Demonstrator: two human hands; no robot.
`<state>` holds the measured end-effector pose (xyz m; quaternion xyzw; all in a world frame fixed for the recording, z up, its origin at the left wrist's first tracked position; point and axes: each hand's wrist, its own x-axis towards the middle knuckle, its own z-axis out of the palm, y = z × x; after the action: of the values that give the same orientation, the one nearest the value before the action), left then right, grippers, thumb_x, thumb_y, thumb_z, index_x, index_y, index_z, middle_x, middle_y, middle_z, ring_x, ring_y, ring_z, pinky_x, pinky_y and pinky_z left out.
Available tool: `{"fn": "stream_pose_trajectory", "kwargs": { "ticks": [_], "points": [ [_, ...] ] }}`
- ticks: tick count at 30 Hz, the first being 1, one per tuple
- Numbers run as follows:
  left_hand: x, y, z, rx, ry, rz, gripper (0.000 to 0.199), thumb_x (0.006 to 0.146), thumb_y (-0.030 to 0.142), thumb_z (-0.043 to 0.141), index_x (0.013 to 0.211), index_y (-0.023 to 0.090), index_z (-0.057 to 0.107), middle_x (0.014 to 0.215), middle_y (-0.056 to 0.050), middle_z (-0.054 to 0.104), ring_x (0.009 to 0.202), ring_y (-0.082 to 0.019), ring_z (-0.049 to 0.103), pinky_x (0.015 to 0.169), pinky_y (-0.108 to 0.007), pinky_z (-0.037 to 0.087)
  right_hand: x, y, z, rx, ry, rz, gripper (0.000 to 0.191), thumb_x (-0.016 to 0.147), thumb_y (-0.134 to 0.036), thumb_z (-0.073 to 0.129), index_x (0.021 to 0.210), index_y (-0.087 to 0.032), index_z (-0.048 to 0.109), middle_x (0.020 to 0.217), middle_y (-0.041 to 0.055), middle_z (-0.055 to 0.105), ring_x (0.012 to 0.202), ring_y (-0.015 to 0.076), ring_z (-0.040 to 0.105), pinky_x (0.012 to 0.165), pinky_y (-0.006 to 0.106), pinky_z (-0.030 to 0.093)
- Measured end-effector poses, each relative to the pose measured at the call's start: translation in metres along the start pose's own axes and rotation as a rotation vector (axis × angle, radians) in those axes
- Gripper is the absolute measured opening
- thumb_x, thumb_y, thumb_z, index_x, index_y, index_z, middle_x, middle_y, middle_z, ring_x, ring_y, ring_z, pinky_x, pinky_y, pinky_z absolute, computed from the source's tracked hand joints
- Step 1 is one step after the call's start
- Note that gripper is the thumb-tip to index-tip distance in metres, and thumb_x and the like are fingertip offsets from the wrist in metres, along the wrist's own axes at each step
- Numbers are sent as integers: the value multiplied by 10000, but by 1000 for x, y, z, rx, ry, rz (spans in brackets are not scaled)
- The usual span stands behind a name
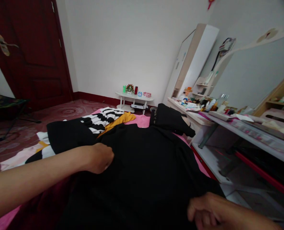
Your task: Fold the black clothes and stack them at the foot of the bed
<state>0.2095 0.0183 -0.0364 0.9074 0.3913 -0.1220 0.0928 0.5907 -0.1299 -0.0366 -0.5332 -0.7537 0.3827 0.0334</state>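
Observation:
A black long-sleeved top (144, 159) lies spread out in front of me, its neckline at the far end and one sleeve running down the right side. My left hand (100, 158) is closed at the top's left edge, with the cloth pinched under its fingers. At the lower right, my right hand (205, 210) is curled closed on the dark cloth near the sleeve; its fingertips are partly hidden. Left of the top is a pile with a black-and-white striped garment (101, 119) and a mustard-yellow one (119, 123). Folded black clothing (169, 118) sits beyond the right shoulder.
Pink bedding (142, 120) shows under the clothes. A dressing table (199, 118) crowded with bottles and a mirror (264, 67) stand on the right, beside a desk (252, 131). A small white table (134, 95) is at the far wall; a dark red door (34, 48) is at left.

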Motion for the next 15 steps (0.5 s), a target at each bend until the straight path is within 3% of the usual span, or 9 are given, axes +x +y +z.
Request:
{"fn": "stream_pose_trajectory", "kwargs": {
  "ticks": [3,5,7,9,11,15],
  "points": [
    [51,34,-17,28,149,26,220,758,184,522,787,219,737,811,-92,709,776,-276,672,677,-360,508,59,-30,-15,-71,9,-120,268,825,-255,533,1074,-237,628,944,20,670,816,140,626,709,228,486],
    [91,49,-10,-47,280,-72,302,814,241,491,1029,217,703,1041,-120,690,958,-295,649,802,-401,508,108,-41,-19,-180,158,-251,375,782,-197,561,1152,-237,604,1129,35,631,1036,168,583,925,287,436],
    [125,55,9,-75,352,-145,460,854,304,475,1293,181,539,1331,-159,528,1186,-318,526,938,-443,449,158,-41,-20,-267,305,-333,481,749,-115,529,1217,-218,576,1294,59,551,1204,183,490,1053,326,335],
    [149,53,34,-86,382,-193,570,888,392,435,1401,146,401,1469,-179,346,1334,-342,346,1042,-501,339,200,-27,-19,-322,376,-310,469,779,-131,500,1239,-196,569,1388,78,478,1289,188,412,1092,344,285],
    [163,46,57,-102,427,-216,609,911,481,365,1430,162,355,1512,-162,257,1392,-343,214,1096,-543,222,230,-2,-22,-373,368,-201,501,833,-253,505,1330,-198,493,1466,87,384,1361,224,310,1114,418,238],
    [171,33,81,-146,529,-191,626,907,591,285,1434,260,348,1536,-108,213,1415,-318,141,1122,-540,135,260,64,-39,-467,387,66,597,908,-550,343,1456,-327,262,1560,21,164,1427,262,113,1100,566,144]
  ]
}}
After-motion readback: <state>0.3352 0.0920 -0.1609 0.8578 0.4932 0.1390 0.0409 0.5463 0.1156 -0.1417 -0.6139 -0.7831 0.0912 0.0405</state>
